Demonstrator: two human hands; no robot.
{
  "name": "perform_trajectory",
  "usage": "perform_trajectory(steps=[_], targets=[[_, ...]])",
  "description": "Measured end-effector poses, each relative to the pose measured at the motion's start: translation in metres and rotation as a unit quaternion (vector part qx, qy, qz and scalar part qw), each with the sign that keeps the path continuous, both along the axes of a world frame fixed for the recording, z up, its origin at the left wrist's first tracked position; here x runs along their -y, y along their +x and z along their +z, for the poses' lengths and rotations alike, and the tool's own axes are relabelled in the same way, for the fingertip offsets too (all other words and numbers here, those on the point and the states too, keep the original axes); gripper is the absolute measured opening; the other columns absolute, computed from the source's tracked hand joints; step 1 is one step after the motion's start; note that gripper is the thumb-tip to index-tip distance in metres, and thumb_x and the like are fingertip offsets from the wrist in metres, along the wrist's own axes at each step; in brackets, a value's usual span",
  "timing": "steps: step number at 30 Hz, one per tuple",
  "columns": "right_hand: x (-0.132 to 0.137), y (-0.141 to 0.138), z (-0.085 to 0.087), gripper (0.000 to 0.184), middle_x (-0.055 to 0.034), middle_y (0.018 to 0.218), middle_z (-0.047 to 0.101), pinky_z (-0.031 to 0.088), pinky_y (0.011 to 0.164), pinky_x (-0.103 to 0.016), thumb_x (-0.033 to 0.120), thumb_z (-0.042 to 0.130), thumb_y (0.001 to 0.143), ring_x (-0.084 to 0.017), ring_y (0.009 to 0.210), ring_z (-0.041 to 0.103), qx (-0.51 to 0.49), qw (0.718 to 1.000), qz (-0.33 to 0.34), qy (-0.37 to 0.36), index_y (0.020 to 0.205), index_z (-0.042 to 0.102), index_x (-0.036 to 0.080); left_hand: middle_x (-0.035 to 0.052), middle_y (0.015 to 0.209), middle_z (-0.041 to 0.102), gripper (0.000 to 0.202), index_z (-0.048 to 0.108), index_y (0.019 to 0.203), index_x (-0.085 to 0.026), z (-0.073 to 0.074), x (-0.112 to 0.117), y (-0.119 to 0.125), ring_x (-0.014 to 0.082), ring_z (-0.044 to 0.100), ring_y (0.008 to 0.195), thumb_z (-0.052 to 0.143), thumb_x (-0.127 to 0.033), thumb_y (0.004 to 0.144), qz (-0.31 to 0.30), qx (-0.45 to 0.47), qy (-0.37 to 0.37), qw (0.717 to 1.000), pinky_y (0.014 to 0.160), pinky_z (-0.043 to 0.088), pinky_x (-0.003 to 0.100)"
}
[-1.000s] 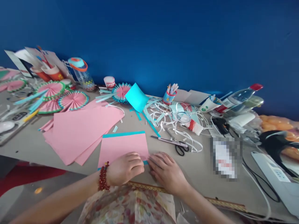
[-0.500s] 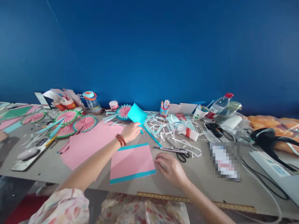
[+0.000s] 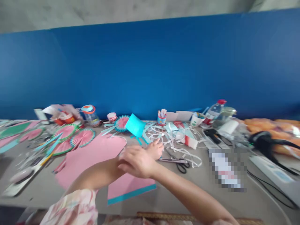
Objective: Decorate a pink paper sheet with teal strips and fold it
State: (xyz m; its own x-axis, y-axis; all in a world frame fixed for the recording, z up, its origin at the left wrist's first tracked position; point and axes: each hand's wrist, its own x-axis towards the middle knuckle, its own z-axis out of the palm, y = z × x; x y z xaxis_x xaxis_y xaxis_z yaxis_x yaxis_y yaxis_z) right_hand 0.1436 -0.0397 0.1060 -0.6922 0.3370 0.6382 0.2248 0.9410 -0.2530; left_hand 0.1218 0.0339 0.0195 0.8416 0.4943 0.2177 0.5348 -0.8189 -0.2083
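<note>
In the head view my right hand (image 3: 136, 161) crosses over my left forearm, its fingers wrapped over the left wrist where a beaded bracelet was seen; the bracelet is hidden now. Beyond it my left hand (image 3: 155, 150) reaches out, fingers loosely apart and slightly blurred, with nothing visible in them. Below both hands lies a pink sheet with a blue strip (image 3: 132, 194) along its near edge; its far part is covered by the hands. A bright blue paper square (image 3: 135, 125) rests farther back, apart from the left hand. Scissors (image 3: 182, 166) and a slim cutter (image 3: 172, 161) lie right of the left hand.
Large pink paper (image 3: 93, 156) lies on the left, with pleated paper rosettes (image 3: 83, 137) behind it. White paper strips (image 3: 159, 132) tangle at the middle back, near a pencil cup (image 3: 162, 118). A bottle (image 3: 213, 113), a power strip (image 3: 269, 170) and cables occupy the right.
My left hand has left the blue square and moved right and nearer. My right hand has swung left onto the left wrist. The view has tilted up.
</note>
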Motion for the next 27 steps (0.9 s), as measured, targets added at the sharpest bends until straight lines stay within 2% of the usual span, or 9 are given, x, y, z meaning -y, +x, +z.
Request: perform_trajectory(steps=[3,6,8,12,18,20,23,25,27], targets=[[-0.017,-0.012,-0.005,0.034,-0.0038,0.093,0.067,0.045,0.080,-0.026,0.051,0.052,0.094,-0.015,0.086,0.060,0.081,0.996,0.033,0.009,0.093,0.060,0.019,0.0070,0.109,0.066,0.018,0.067,0.104,-0.017,-0.003,0.000,0.019,0.0211,0.061,0.103,0.060,-0.027,0.092,-0.102,-0.044,0.011,0.994,0.097,0.048,0.044],[-0.028,-0.012,-0.006,0.037,-0.0024,0.088,0.065,0.043,0.076,-0.024,0.053,0.047,0.096,-0.015,0.083,0.059,0.108,0.994,0.030,0.005,0.087,0.058,0.019,0.0107,0.106,0.066,0.018,0.068,0.099,-0.012,-0.003,0.000,0.031,0.0231,0.060,0.101,0.053,-0.020,0.094,-0.139,-0.060,0.025,0.988,0.097,0.045,0.046],[-0.030,-0.014,-0.003,0.039,-0.0020,0.084,0.064,0.041,0.074,-0.025,0.055,0.045,0.096,-0.015,0.082,0.058,0.107,0.994,0.035,0.001,0.083,0.056,0.020,0.0109,0.097,0.067,0.025,0.071,0.087,-0.014,0.001,0.001,0.035,0.0236,0.058,0.098,0.047,-0.014,0.093,-0.148,-0.061,0.030,0.987,0.104,0.036,0.047],[-0.033,-0.027,0.004,0.038,-0.0020,0.089,0.064,0.041,0.078,-0.022,0.054,0.044,0.097,-0.013,0.086,0.057,0.088,0.991,0.104,-0.010,0.088,0.055,0.020,0.0090,0.102,0.067,0.031,0.071,0.090,-0.017,0.012,0.004,0.037,0.0231,0.054,0.103,0.040,-0.017,0.096,-0.149,-0.057,0.041,0.986,0.107,0.028,0.044],[-0.038,-0.037,0.003,0.039,-0.0026,0.091,0.066,0.042,0.079,-0.024,0.054,0.044,0.097,-0.014,0.089,0.057,0.129,0.984,0.125,0.016,0.086,0.058,0.020,0.0067,0.103,0.068,0.034,0.070,0.084,-0.021,0.017,0.004,0.026,0.0222,0.056,0.103,0.039,-0.015,0.096,-0.136,-0.051,0.033,0.989,0.102,0.036,0.041],[-0.038,-0.038,0.001,0.035,-0.0035,0.100,0.067,0.042,0.085,-0.024,0.052,0.046,0.097,-0.014,0.096,0.058,0.130,0.981,0.140,0.022,0.094,0.059,0.020,0.0080,0.100,0.067,0.028,0.069,0.082,-0.019,0.015,0.000,0.023,0.0224,0.057,0.102,0.044,-0.016,0.094,-0.146,-0.051,0.022,0.988,0.100,0.040,0.040],[-0.037,-0.040,0.001,0.037,-0.0035,0.110,0.066,0.041,0.090,-0.023,0.053,0.048,0.096,-0.013,0.102,0.057,0.105,0.980,0.167,0.016,0.108,0.057,0.019,0.0077,0.108,0.065,0.016,0.067,0.094,-0.017,0.015,-0.005,0.022,0.0210,0.058,0.105,0.053,-0.025,0.095,-0.155,-0.048,0.011,0.987,0.098,0.044,0.042],[-0.036,-0.041,0.001,0.040,-0.0025,0.104,0.067,0.044,0.084,-0.023,0.056,0.046,0.095,-0.013,0.096,0.059,0.100,0.982,0.163,0.012,0.104,0.058,0.020,0.0085,0.111,0.064,0.015,0.066,0.097,-0.016,0.016,-0.007,0.022,0.0209,0.058,0.105,0.055,-0.027,0.094,-0.156,-0.043,0.007,0.987,0.097,0.045,0.042],[-0.037,-0.041,0.001,0.041,-0.0019,0.096,0.067,0.045,0.077,-0.024,0.059,0.044,0.095,-0.013,0.089,0.061,0.107,0.983,0.147,0.012,0.096,0.059,0.020,0.0091,0.108,0.066,0.018,0.068,0.089,-0.017,0.018,-0.006,0.023,0.0216,0.057,0.104,0.051,-0.021,0.094,-0.158,-0.036,0.006,0.987,0.096,0.043,0.041]])
